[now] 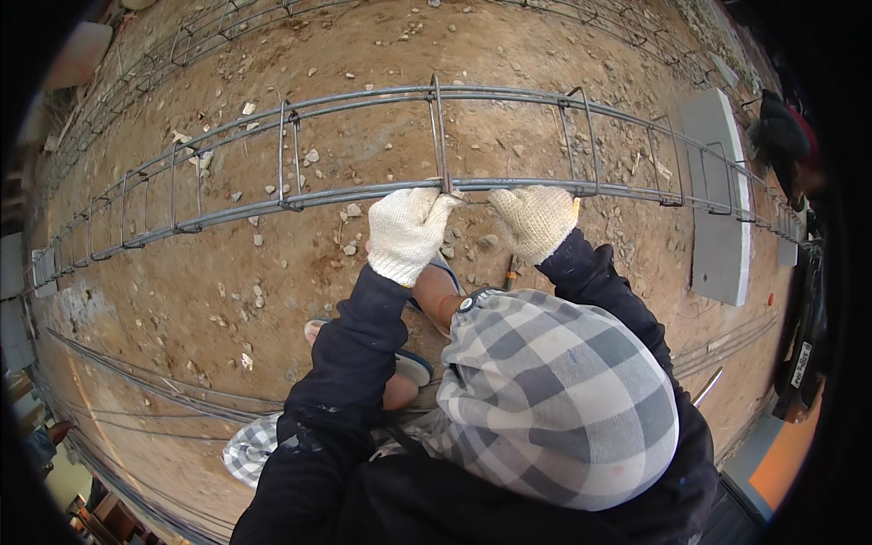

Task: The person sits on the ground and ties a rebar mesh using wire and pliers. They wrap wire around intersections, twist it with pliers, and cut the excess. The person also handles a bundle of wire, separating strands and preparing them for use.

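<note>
A long rebar cage (363,193) made of steel bars and square stirrups spans the view in front of me. My left hand (404,232), in a white knitted glove, is closed in a pinch against the near bars, beside the foot of a stirrup (438,136). Just to its right, my right hand (534,221), gloved alike, is curled closed below the same bars. A thin tie wire (470,201) shows faintly between the fingertips of both hands. The gloves hide its ends.
A pale flat slab (722,204) stands under the cage at right. More rebar cages (186,41) lie at the far side. Loose bars (173,386) run along the ground at lower left. An orange-and-black handled tool (510,272) lies by my feet on stony dirt (218,309).
</note>
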The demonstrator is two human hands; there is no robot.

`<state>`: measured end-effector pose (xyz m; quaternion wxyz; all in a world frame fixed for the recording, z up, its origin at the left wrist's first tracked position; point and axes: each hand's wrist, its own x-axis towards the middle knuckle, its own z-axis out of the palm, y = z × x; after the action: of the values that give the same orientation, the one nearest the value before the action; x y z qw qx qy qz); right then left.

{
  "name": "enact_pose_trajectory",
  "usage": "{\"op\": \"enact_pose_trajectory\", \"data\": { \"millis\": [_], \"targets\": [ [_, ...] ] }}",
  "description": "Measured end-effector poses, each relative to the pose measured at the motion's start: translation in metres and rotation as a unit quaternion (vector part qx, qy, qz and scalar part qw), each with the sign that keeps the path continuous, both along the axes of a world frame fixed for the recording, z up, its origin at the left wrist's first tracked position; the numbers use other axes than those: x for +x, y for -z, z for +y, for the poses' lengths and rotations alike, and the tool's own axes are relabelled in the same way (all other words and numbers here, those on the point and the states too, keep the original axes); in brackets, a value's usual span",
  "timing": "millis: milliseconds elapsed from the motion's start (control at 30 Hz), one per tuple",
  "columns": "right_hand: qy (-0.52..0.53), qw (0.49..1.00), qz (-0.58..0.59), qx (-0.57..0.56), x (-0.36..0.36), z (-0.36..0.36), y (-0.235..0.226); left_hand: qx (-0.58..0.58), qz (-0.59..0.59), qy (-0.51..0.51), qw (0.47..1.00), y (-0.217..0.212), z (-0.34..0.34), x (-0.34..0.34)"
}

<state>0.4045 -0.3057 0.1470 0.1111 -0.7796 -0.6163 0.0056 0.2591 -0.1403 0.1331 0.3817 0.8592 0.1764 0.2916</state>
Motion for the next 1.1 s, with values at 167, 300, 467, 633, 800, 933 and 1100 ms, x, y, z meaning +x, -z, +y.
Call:
{"op": "enact_pose_trajectory", "data": {
  "millis": [167,300,467,633,800,933,1100],
  "targets": [
    [0.019,1.000,-0.008,-0.013,-0.001,-0.001,0.012,-0.046,0.070,0.089,0.993,-0.018,0.011,-0.007],
    [0.034,0.999,-0.003,-0.028,-0.005,0.002,0.007,-0.111,0.043,0.039,0.992,-0.018,0.004,-0.002],
    [0.095,0.994,0.051,0.019,-0.015,-0.009,-0.028,-0.067,0.017,-0.005,0.998,-0.010,-0.003,0.000],
    [0.057,0.996,-0.007,0.062,0.001,-0.020,-0.052,-0.042,-0.009,-0.031,0.999,-0.006,-0.007,0.002],
    [0.093,0.994,-0.060,-0.014,0.006,-0.030,-0.039,-0.063,0.012,-0.001,0.998,-0.008,-0.001,0.001],
    [0.190,0.981,-0.010,-0.037,-0.003,-0.041,-0.025,-0.070,0.009,0.002,0.998,-0.009,-0.001,-0.001],
    [0.119,0.899,0.412,0.091,-0.035,-0.030,-0.012,-0.056,0.002,-0.018,0.998,-0.008,-0.006,0.003]
  ]
}}
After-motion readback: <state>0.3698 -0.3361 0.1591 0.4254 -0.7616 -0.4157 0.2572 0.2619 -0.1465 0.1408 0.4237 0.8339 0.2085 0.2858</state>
